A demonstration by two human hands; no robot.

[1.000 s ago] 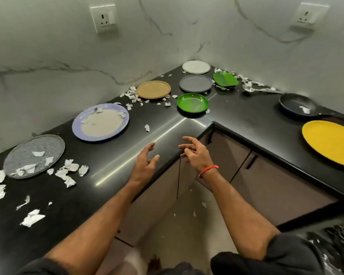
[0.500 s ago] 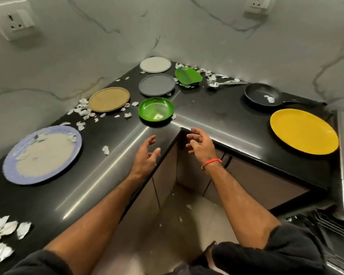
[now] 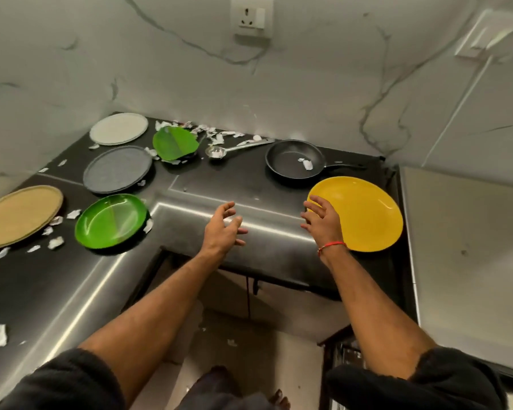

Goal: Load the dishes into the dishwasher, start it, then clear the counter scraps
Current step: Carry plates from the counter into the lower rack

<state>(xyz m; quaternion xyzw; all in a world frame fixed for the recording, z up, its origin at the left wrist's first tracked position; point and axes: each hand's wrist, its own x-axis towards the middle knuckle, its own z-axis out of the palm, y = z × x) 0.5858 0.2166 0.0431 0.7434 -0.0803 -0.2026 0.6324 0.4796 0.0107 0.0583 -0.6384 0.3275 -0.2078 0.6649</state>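
Yellow plate (image 3: 365, 211) flat on desk (image 3: 219, 179), landmark. R hand (image 3: 320, 218) over plate's left rim, fingers spread, empty; contact w/ rim can't tell. L hand (image 3: 224, 229) well left of plate, above desk, fingers loose, empty. Black pan (image 3: 293, 159) just behind plate. Paper scraps (image 3: 216, 134) further back-left.

Dim, greenish indoor light. A bright glare streak runs along the black tabletop (image 3: 190, 184) edge just beneath both hands. Wide-angle distortion bends the walls; the socket (image 3: 251, 17) above looks soft, and the sleeves blur near the bottom.
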